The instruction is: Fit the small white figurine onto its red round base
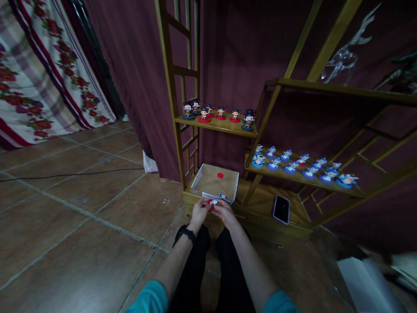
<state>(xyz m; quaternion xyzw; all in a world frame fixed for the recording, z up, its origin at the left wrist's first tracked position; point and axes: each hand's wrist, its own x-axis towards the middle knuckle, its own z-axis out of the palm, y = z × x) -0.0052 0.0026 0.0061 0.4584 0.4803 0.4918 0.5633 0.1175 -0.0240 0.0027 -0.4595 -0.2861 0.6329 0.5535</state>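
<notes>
Between my two hands is a small red and white figurine point(213, 202), held just in front of a shallow cardboard box. My left hand point(199, 213) pinches it from the left, a dark band round the wrist. From the right, the fingers of my right hand point(225, 212) close on the same piece; its finer details are too small to make out. Inside the cardboard box point(202, 174) lie a round red base point(220, 175) and, at the near edge, a small black-and-white figurine point(222, 195).
Several red-based and dark-based figurines point(220, 112) stand on the upper wooden shelf point(215, 125). The lower right shelf carries several blue and purple figurines point(291, 167). A phone point(282, 209) lies on the cabinet base. A clear deer ornament point(342, 61) stands higher up; a cable point(71, 175) crosses the floor.
</notes>
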